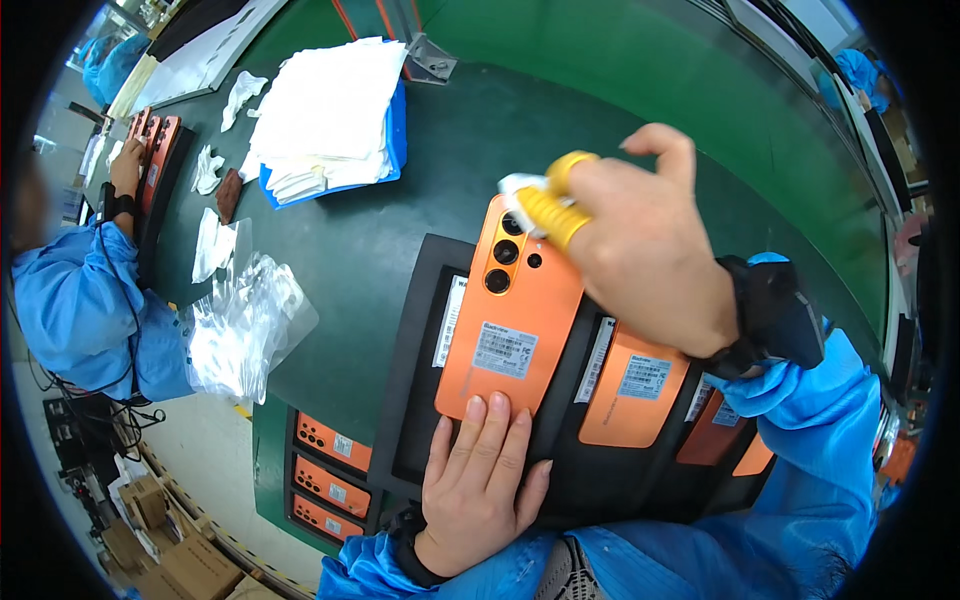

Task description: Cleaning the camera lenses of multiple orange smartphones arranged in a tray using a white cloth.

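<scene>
Your right hand (pixel 655 240), with yellow finger covers on two fingers, pinches a small white wipe (pixel 520 187) and presses it on the camera corner of the orange phone (pixel 510 320); this grip is closed on the wipe. Your left hand (pixel 480 480) lies flat and open, its fingertips resting on the lower edge of the same phone, so it holds nothing but keeps the phone steady. The phone lies back side up on the black tray (pixel 425 340), which sits near the front edge of the green desk (pixel 640 120). I judge the wiping is in the middle for this phone: the camera end is under the wipe, and the label area is not touched now. More orange phones (pixel 630 385) lie in the tray slots under your right wrist, and others (pixel 330 470) wait in a lower tray at the front left corner; whether they are cleaned I cannot tell. For moving, the desk beyond the tray is open toward the far edge. On the left, the plastic bags (pixel 240 330) and the blue bin of white sheets (pixel 335 115) stand near, and another person's sleeve (pixel 75 300) is at the left edge.
</scene>
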Action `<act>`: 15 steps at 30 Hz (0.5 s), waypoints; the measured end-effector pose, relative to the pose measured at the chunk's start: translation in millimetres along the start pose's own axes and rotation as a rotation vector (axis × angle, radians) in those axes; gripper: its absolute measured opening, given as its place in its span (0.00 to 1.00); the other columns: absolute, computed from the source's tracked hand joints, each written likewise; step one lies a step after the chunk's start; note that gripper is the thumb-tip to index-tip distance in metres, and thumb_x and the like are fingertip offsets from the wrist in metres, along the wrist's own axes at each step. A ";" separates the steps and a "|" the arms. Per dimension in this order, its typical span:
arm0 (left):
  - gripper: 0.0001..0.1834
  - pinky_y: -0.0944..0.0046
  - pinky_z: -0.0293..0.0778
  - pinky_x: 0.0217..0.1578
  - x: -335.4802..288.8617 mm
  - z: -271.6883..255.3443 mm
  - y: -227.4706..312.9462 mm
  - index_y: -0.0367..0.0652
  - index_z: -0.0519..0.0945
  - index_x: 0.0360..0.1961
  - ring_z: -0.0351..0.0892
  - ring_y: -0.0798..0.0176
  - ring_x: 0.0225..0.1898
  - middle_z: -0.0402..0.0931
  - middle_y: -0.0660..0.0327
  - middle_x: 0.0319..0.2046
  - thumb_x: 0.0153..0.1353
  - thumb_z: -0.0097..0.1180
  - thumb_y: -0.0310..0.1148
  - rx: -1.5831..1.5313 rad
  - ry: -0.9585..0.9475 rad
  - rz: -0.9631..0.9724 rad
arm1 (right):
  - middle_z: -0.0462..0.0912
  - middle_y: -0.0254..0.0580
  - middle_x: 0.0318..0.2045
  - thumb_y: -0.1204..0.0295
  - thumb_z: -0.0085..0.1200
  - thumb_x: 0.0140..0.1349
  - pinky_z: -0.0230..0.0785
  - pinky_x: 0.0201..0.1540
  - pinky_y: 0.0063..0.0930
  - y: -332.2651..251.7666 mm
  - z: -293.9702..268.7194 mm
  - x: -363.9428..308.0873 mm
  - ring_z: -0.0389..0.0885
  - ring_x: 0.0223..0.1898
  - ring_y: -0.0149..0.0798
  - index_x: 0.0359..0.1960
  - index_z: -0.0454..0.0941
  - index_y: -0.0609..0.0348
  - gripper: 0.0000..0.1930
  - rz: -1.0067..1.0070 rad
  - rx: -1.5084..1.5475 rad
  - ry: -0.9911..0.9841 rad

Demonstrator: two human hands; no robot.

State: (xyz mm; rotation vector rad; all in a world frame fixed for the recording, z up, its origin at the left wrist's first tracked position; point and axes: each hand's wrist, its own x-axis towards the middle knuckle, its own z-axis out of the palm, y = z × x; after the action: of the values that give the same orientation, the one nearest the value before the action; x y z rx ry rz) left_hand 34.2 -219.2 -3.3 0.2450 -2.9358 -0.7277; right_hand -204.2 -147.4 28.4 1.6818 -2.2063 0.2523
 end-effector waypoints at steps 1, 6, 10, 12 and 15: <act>0.28 0.46 0.57 0.63 0.5 0.2 0.0 0.37 0.77 0.55 0.66 0.46 0.64 0.70 0.45 0.59 0.54 0.60 0.40 -0.003 -0.002 0.006 | 0.76 0.34 0.31 0.77 0.57 0.52 0.54 0.55 0.46 -2.6 3.4 0.9 0.76 0.32 0.33 0.35 0.85 0.58 0.09 -0.054 0.053 0.043; 0.27 0.46 0.57 0.63 1.7 -1.0 0.3 0.37 0.77 0.55 0.66 0.46 0.64 0.70 0.45 0.59 0.54 0.60 0.39 0.000 -0.003 0.000 | 0.75 0.33 0.30 0.76 0.56 0.54 0.55 0.54 0.45 -2.2 5.4 -0.9 0.76 0.30 0.32 0.34 0.84 0.60 0.07 -0.061 -0.041 -0.019; 0.27 0.46 0.57 0.63 0.8 -1.0 -0.4 0.37 0.77 0.54 0.67 0.45 0.64 0.71 0.45 0.58 0.55 0.60 0.39 -0.008 0.012 -0.014 | 0.75 0.34 0.29 0.76 0.56 0.54 0.55 0.53 0.44 -6.2 -3.6 -11.4 0.74 0.28 0.33 0.34 0.84 0.61 0.08 -0.027 -0.062 -0.110; 0.27 0.46 0.57 0.63 1.3 -1.3 -0.9 0.36 0.77 0.54 0.67 0.45 0.63 0.71 0.44 0.58 0.55 0.60 0.39 -0.009 0.018 -0.006 | 0.74 0.34 0.29 0.77 0.57 0.52 0.55 0.52 0.44 -16.6 -4.2 -24.7 0.73 0.27 0.33 0.36 0.84 0.62 0.09 0.019 -0.087 -0.091; 0.26 0.46 0.57 0.64 1.9 -0.6 -0.2 0.36 0.78 0.54 0.67 0.45 0.63 0.71 0.45 0.58 0.55 0.60 0.38 -0.017 0.025 0.004 | 0.74 0.34 0.29 0.76 0.59 0.51 0.55 0.51 0.44 -30.5 -9.7 -40.6 0.73 0.28 0.33 0.37 0.84 0.61 0.11 -0.009 -0.004 -0.151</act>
State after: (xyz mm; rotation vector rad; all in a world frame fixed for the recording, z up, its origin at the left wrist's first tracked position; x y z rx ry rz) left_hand 32.4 -220.0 -2.8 0.2456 -2.9044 -0.7433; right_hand -164.0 -116.2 19.7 1.7606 -2.3040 0.1222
